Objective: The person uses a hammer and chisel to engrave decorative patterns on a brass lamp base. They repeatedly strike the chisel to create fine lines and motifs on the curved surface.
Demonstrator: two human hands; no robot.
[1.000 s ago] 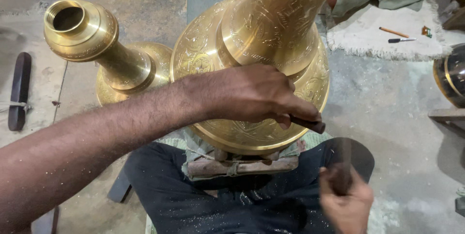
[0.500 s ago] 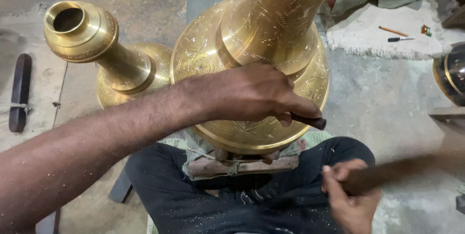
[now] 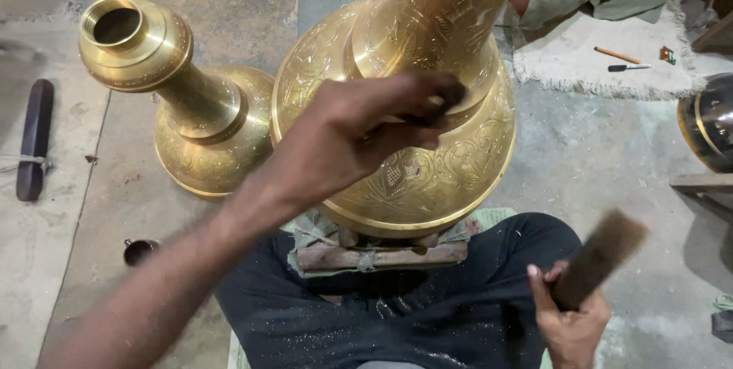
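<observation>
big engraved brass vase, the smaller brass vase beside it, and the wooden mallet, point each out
big engraved brass vase [image 3: 427, 178], head view, on its engraved belly.
smaller brass vase [image 3: 210, 144], head view, on its rounded body.
wooden mallet [image 3: 599, 254], head view, on its blurred head above the right hand.

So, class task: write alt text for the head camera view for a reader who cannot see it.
A seated person's left hand presses a small dark tool against a large engraved brass vase propped at their lap, while the right hand grips a blurred wooden mallet. A smaller brass vase stands alongside on the concrete floor.
</observation>
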